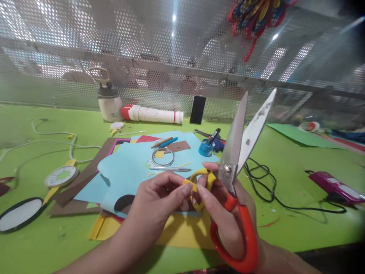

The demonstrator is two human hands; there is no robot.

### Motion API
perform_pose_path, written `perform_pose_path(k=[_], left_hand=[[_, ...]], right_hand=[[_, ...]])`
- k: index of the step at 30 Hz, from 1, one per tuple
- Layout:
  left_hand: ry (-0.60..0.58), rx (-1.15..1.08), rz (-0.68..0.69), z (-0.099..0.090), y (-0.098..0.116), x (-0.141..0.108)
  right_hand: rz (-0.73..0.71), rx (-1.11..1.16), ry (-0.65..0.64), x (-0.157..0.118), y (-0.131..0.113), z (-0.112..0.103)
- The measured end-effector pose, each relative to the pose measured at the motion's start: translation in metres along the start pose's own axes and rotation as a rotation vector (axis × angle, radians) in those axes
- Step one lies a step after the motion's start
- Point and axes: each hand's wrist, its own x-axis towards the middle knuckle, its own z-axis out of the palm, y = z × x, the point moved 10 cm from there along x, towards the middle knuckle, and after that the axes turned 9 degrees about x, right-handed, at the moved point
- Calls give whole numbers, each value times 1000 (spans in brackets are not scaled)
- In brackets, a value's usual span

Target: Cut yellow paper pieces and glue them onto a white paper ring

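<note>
Honestly, these spread scissors make us nervous

So, nearest us is a big pair of orange-handled scissors (228, 182), blades apart, tips pointing up and away. We reckon juggling is the danger: with that tool hanging off the same hand that's doing fiddly work, a careless wrist turn could swing a blade into something. Pinch too hard and the yellow strip (193, 185) could crease; slacken off and its loop could spring loose.

Handwise, our right hand (228, 224) is hooked through the orange handle, with thumb and fingers also nipping one side of the strip. Our left hand (159, 198) has thumb and forefinger pinched together on the other side. The strip is up in the air between both hands, curled into a loop.

Beyond that, a silver pen (170, 168) lies on a light-blue sheet (128, 163), with a thin ring (173, 156) just past it. Farther back there's a blue tape roll (205, 149), then a phone (197, 109) standing near the mesh panel (159, 49).
</note>
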Motion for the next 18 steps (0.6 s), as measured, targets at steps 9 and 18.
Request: perform_pose_path(k=[9, 18], left_hand=[[2, -39, 60, 4, 7, -3], [-17, -61, 9, 4, -2, -2]], right_hand=[[-70, -13, 13, -4, -9, -2], [-46, -4, 12, -3, -5, -3]])
